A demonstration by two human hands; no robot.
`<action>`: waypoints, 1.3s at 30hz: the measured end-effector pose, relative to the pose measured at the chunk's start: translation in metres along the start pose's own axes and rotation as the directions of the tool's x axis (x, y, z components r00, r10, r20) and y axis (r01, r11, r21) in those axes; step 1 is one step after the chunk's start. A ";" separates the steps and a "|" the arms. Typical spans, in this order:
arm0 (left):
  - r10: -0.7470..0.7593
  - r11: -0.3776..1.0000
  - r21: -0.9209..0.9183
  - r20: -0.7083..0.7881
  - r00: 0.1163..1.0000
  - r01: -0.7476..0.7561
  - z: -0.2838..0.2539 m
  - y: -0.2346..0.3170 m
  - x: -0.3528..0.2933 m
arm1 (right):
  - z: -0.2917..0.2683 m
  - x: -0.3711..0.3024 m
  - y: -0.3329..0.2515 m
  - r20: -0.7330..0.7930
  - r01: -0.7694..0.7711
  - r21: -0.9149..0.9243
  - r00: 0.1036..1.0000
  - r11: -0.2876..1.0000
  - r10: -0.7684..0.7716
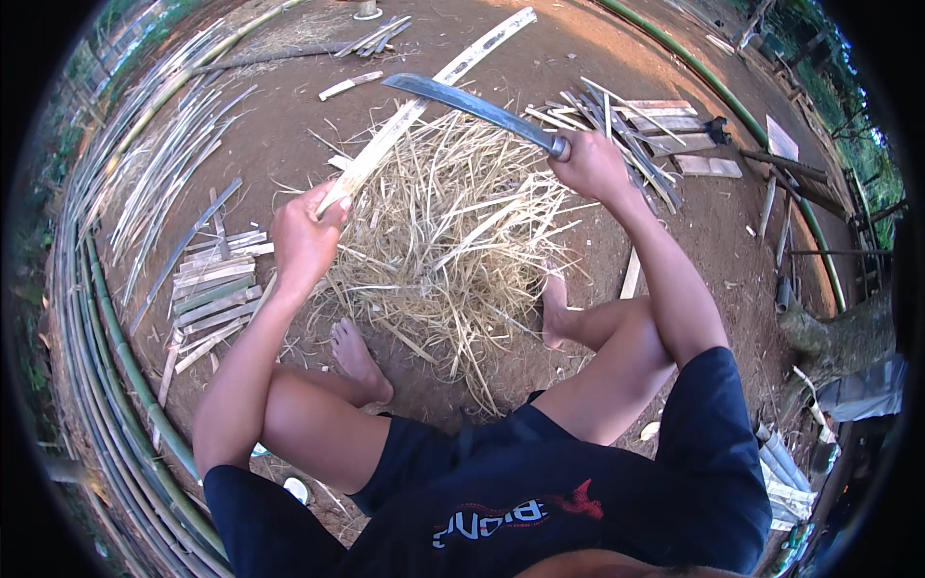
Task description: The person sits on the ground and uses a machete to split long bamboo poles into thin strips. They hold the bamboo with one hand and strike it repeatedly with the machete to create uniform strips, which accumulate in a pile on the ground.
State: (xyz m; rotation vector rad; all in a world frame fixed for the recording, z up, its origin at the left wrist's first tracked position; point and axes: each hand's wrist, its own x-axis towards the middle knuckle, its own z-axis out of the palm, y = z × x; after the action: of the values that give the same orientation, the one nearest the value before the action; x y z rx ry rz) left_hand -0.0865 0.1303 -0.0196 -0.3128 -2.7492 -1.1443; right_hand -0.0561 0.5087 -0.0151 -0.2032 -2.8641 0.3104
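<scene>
I see the left hand [304,239] gripping a long, flat, pale woody strip [383,144] above tangled straw-coloured shavings [453,226]; the right hand [593,167] grips a curved, grey-bladed knife [472,106] across it.

At six o'clock on my feed I see a dark T-shirt [641,520], white lettering [487,520] and a red emblem [583,500] across it, short sleeves [711,419] at four and seven, dark shorts [409,458], bare feet [358,361].
</scene>
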 end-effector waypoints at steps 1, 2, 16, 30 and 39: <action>-0.003 1.000 0.001 0.003 1.000 0.003 -0.002 -0.001 0.001 | -0.002 0.005 0.005 -0.029 -0.020 0.020 0.999 1.000 0.020; 0.049 0.999 0.021 -0.013 0.999 -0.048 0.003 -0.012 0.003 | 0.001 0.016 0.016 -0.001 -0.112 0.021 0.994 0.993 0.112; 0.028 0.998 -0.063 -0.009 1.000 -0.028 0.001 -0.023 -0.002 | -0.010 0.004 -0.001 0.068 -0.013 -0.067 0.998 0.998 0.017; 0.069 0.991 -0.119 0.047 0.997 -0.063 0.011 -0.019 -0.003 | 0.002 0.021 0.034 -0.058 -0.213 0.054 0.975 0.976 0.216; 0.076 0.996 -0.053 0.028 0.997 -0.074 0.011 -0.029 -0.005 | 0.005 0.017 0.040 -0.086 -0.242 0.072 0.965 0.968 0.248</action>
State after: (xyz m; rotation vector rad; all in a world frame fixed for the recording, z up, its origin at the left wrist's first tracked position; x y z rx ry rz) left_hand -0.0897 0.1172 -0.0478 -0.4395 -2.7115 -1.2027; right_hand -0.0693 0.5497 -0.0247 -0.5485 -2.7328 0.4222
